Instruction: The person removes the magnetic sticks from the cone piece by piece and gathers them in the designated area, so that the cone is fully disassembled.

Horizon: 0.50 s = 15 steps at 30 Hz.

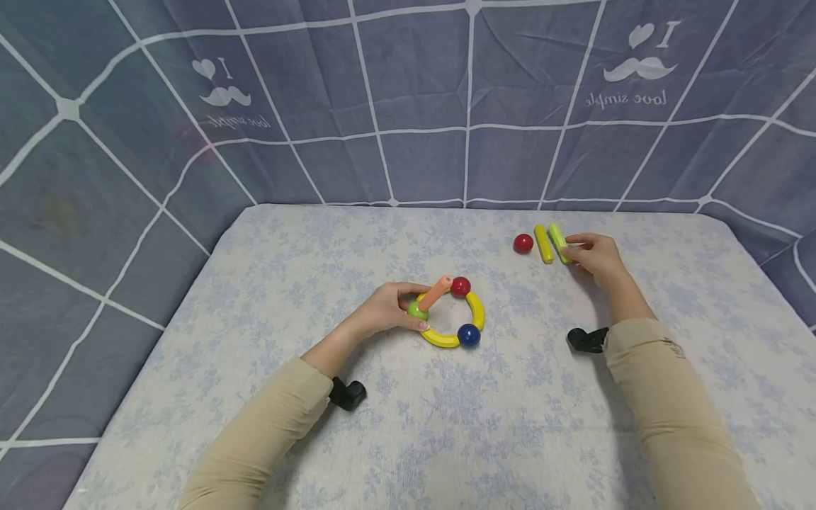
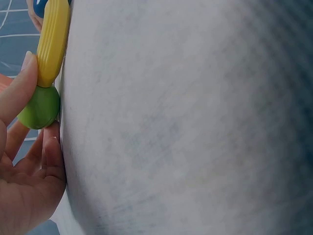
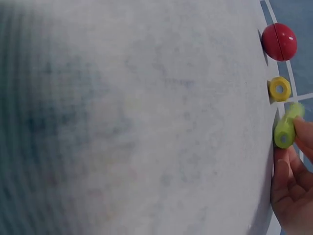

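Note:
On the flowered tablecloth (image 1: pixel 408 411) lies a ring of toy parts: a yellow curved piece (image 1: pixel 440 338), a second yellow arc (image 1: pixel 477 306), a blue ball (image 1: pixel 468 334), a dark red ball (image 1: pixel 460 286), a green ball (image 1: pixel 417 309) and an orange stick (image 1: pixel 436 292). My left hand (image 1: pixel 390 309) grips the green ball (image 2: pixel 41 107) where the yellow curved piece (image 2: pixel 53 39) meets it. At the far right, my right hand (image 1: pixel 594 255) pinches a light green stick (image 1: pixel 558 241), whose end (image 3: pixel 284 131) shows in the right wrist view. Beside it lie a yellow stick (image 1: pixel 543 243) and a red ball (image 1: pixel 523 243).
A blue-grey cloth backdrop (image 1: pixel 408 106) with white lines and printed moustaches rises behind the table. The table's left edge (image 1: pixel 146 354) drops off near my left arm. In the right wrist view the red ball (image 3: pixel 279 41) and the yellow stick's end (image 3: pixel 279 89) sit above my fingers.

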Each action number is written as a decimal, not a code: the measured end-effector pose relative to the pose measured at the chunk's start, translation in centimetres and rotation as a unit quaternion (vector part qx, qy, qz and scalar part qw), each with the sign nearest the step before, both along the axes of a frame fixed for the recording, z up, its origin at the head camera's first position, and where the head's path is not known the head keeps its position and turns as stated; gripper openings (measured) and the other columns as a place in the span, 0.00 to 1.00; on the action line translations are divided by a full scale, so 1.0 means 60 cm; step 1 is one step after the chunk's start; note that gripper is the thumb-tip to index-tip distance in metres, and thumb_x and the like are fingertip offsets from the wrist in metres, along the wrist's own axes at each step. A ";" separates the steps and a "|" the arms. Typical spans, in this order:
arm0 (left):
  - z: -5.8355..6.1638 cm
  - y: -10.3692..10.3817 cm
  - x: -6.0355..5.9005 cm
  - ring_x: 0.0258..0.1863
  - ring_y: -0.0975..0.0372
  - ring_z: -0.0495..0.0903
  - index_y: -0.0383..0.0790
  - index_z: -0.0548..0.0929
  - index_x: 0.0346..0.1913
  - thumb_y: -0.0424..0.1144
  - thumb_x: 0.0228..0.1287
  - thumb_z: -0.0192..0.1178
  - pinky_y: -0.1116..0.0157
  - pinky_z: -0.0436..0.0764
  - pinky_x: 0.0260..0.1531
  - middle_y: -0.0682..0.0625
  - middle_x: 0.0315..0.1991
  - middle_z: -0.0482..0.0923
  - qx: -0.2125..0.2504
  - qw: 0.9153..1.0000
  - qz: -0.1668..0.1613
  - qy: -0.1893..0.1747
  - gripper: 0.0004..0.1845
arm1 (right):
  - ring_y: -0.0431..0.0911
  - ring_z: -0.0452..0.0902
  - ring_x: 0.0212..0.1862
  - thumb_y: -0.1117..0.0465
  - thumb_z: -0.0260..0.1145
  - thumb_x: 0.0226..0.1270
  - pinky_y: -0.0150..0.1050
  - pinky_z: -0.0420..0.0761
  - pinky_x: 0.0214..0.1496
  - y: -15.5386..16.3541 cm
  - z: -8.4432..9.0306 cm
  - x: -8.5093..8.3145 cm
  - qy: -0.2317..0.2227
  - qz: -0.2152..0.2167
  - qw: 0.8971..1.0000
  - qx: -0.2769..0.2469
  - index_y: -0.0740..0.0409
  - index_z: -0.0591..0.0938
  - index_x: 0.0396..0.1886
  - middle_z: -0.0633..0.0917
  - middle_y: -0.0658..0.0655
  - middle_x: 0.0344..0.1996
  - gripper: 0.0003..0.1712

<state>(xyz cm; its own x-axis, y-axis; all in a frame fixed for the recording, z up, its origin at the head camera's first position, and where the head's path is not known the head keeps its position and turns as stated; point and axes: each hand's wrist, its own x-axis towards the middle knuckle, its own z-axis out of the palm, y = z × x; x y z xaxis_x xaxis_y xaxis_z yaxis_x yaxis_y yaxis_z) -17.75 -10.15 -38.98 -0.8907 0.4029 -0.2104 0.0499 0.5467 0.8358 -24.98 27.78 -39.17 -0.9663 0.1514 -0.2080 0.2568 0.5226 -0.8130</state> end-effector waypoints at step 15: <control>0.002 0.000 0.000 0.32 0.60 0.66 0.45 0.78 0.59 0.36 0.43 0.75 0.68 0.66 0.29 0.50 0.54 0.74 -0.004 1.000 0.000 0.000 0.34 | 0.35 0.70 0.29 0.58 0.57 0.68 0.30 0.71 0.28 -0.013 0.008 0.001 -0.008 -0.032 0.999 0.017 0.68 0.73 0.59 0.74 0.58 0.42 0.25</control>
